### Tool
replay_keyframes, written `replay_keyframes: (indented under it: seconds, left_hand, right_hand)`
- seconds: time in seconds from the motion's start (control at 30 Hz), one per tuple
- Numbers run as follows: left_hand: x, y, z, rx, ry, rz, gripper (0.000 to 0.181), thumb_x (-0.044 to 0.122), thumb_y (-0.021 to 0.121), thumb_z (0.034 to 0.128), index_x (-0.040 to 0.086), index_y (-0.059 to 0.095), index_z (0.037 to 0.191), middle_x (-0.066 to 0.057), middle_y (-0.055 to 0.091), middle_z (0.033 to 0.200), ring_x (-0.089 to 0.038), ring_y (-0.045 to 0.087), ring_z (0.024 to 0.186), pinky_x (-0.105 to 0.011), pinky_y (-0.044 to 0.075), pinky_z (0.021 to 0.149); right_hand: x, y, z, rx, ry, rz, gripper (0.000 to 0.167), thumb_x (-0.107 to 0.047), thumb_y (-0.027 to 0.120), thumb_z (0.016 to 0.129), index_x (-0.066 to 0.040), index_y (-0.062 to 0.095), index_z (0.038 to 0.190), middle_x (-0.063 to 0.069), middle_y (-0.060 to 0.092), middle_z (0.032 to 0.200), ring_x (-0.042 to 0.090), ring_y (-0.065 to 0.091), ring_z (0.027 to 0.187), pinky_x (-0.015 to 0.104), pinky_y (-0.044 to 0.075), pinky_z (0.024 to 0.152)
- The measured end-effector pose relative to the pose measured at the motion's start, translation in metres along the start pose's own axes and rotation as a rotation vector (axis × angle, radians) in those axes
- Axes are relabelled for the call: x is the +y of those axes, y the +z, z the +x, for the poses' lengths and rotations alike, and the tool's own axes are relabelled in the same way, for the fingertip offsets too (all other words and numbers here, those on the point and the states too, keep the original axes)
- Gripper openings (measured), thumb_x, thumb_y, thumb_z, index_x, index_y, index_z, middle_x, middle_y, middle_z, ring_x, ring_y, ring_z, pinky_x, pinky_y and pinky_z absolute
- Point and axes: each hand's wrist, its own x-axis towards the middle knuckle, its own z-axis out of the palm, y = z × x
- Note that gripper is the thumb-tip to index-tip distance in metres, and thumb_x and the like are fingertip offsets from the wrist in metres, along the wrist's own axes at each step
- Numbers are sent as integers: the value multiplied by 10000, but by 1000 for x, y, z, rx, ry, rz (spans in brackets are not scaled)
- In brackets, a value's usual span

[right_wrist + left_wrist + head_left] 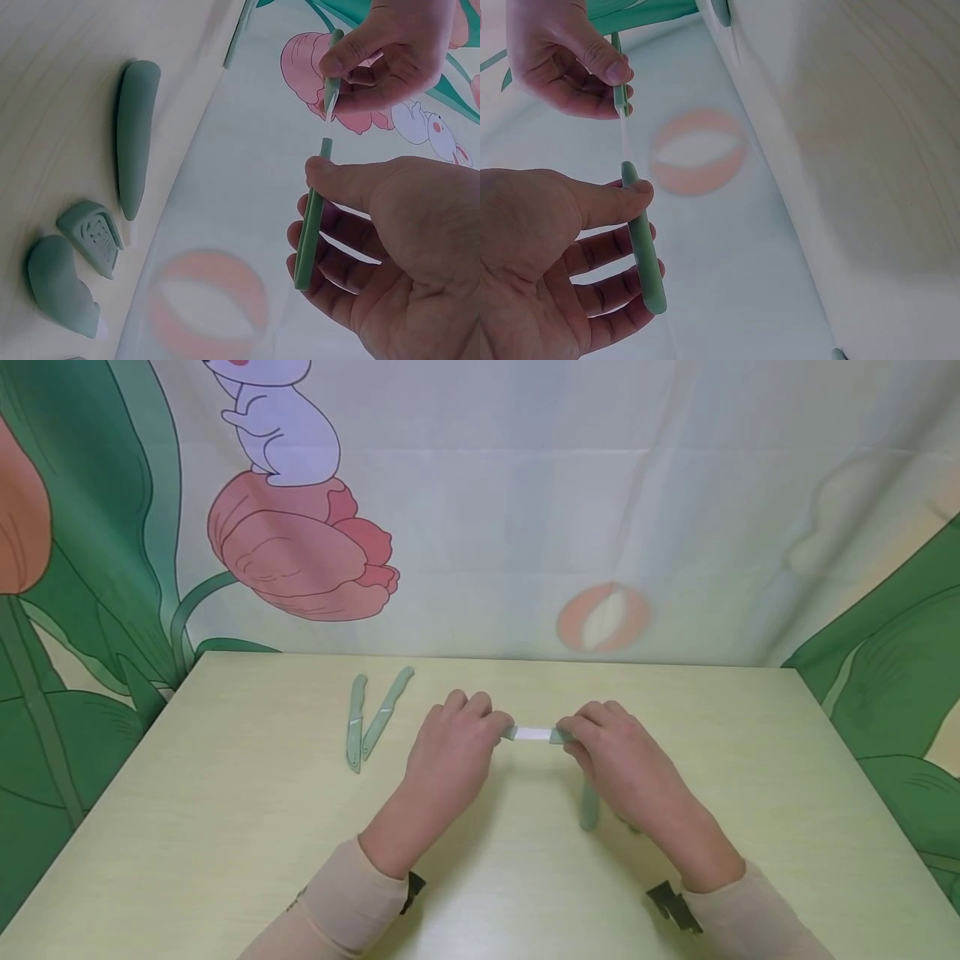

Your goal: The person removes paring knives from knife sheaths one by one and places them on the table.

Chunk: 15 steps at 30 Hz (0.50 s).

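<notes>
Between my two hands stretches a small knife with a bare white blade (533, 734), held level above the table. My left hand (453, 752) grips its green handle (647, 262) between thumb and fingers. The thumb and fingers of my right hand (622, 764) pinch a slim green sheath (309, 240), slotted along its edge. The blade spans the gap from handle to sheath; whether its tip is inside the sheath, I cannot tell. Two more green knives in sheaths (356, 722) lie side by side, left of my left hand.
Under my right hand, a green handle-shaped piece (138, 139) lies on the pale table (247, 827). Near it are a green piece with a slotted face (94, 236) and a curved green piece (61, 289). A printed curtain (480, 527) hangs behind the table's far edge.
</notes>
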Motion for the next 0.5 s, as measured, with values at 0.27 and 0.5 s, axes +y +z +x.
replay_keyframes:
  seconds: [0.27,0.5]
  left_hand:
    - [-2,-3,1,-7,-11,7,266,20,833,899,206,824,1088,-13,639,888,-230,520,792,-305,446,623]
    - [-2,-4,1,-16,-22,14,264,21,824,907,207,824,1093,-16,643,891,-230,515,792,-310,451,628]
  right_hand:
    - [2,-1,0,9,10,1,271,25,855,869,-42,770,1117,53,695,1034,260,608,902,345,558,783]
    - [3,-1,0,6,9,-4,271,26,859,863,-47,771,1109,53,694,1028,260,601,890,344,552,775]
